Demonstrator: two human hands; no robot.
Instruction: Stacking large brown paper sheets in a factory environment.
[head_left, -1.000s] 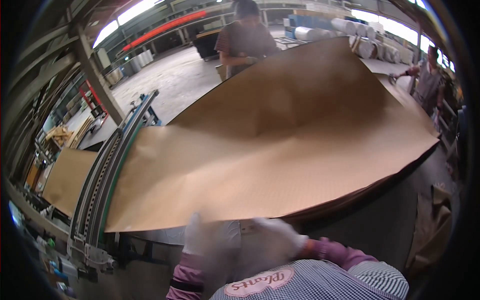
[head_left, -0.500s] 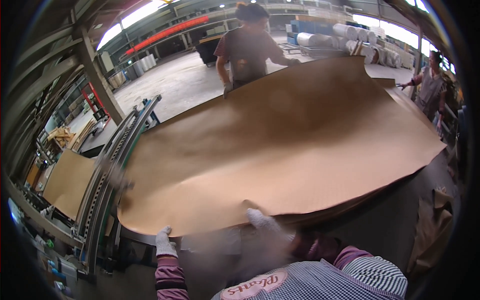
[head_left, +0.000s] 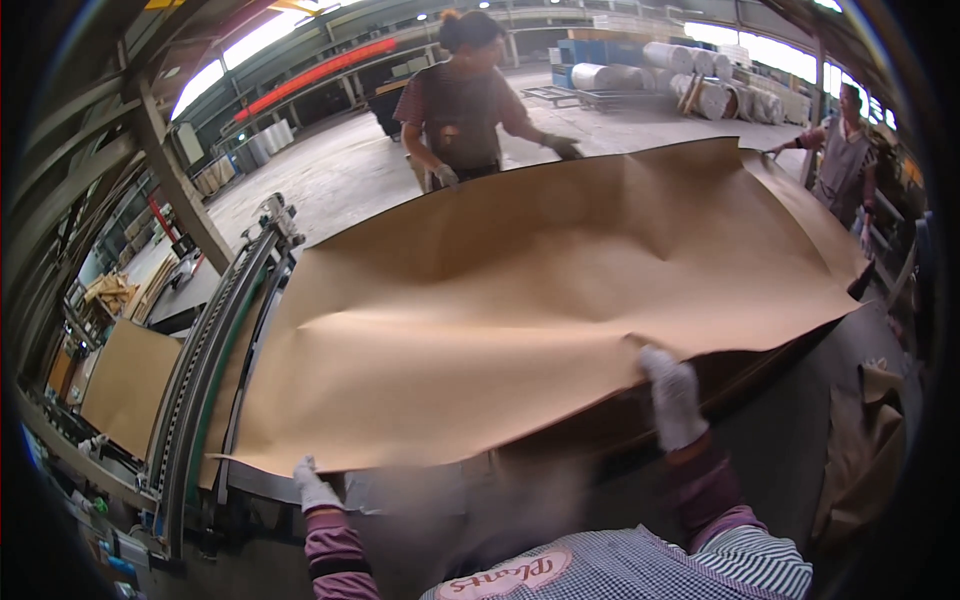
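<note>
A large sheet of brown paper [head_left: 480, 375] stretches across in front of me, its surface rippled and its near edge partly raised. My left hand [head_left: 316, 485], in a pale knit glove, is closed on the near edge close to the left corner. Farther right, my gloved right hand [head_left: 674, 398] grips the same edge, which bends up at the fingertips. Under the raised edge a darker brown layer shows in shadow. Across the sheet a co-worker [head_left: 462, 120] has gloved hands at the far edge. Another person [head_left: 846, 165] stands at its right end.
A long metal rail [head_left: 205, 385] with a carriage [head_left: 280, 215] at its far end runs along the left. Beyond it lies another brown sheet [head_left: 130, 385]. Crumpled brown paper [head_left: 868, 450] hangs at the right. White rolls [head_left: 690, 75] are stacked in the background.
My right hand has moved right and up, lifting the edge. The sheet has shifted and rippled more. A carriage on the left rail has moved to the far end.
</note>
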